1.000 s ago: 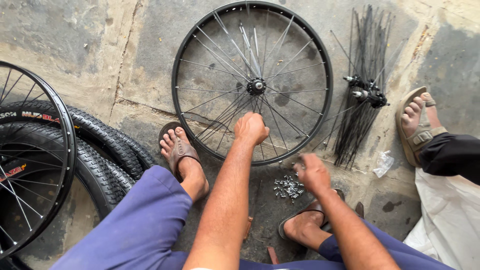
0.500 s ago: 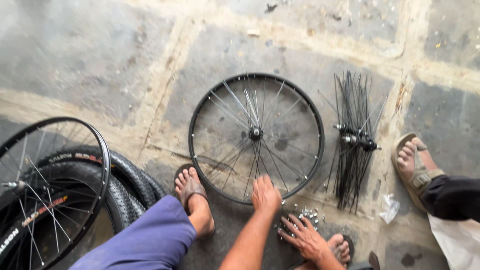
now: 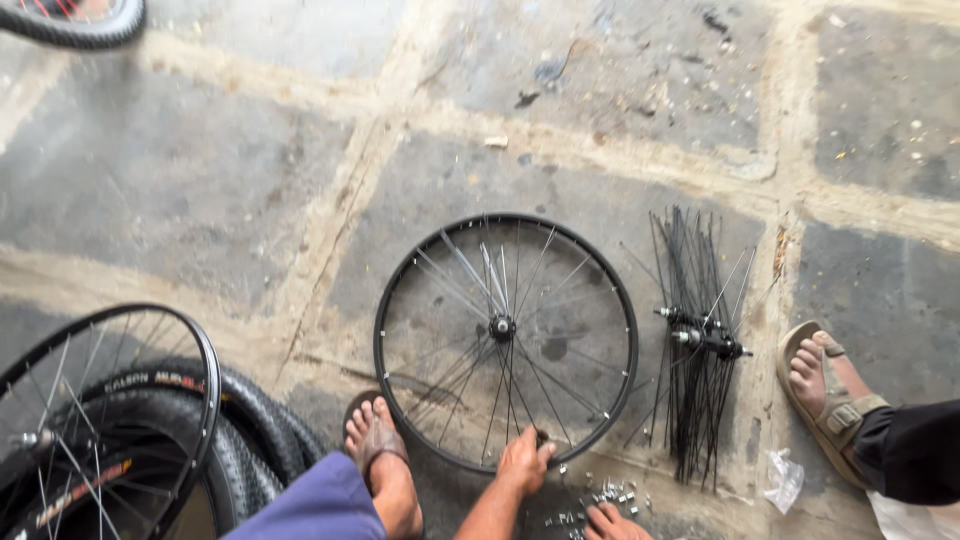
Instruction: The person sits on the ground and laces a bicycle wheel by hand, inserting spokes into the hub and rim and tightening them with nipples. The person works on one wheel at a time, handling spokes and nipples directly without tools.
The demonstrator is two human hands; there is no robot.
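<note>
Stone floor (image 3: 250, 190): hands (seemingly) at wheel rim (image 3: 620, 300)

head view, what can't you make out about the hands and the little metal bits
- Right hand: cut off by the bottom edge, so its grip is unclear.
- Small metal pieces: too small to tell their kind or count.
- Left hand: on the wheel rim, fingertips hidden beneath, so a grip cannot be told.

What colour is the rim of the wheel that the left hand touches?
Black, with thin silver and black spokes; the rim shows best in the head view, where the left hand rests on its near edge.
</note>
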